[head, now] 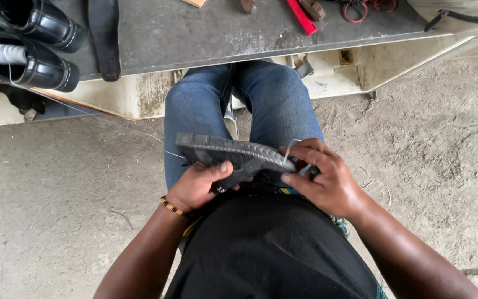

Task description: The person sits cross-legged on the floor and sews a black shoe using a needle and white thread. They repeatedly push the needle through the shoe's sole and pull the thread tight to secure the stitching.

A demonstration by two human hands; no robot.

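Two hands are gripping a dark treaded shoe sole (pixel 233 156) over the person's lap, below the grey bench (pixel 206 33). At the sole's near left, the left hand (pixel 197 185) is closing around its underside, thumb on top. The sole's long axis is running left to right. At its right end, the right hand (pixel 322 177) is pinching a thin thread (pixel 287 149).
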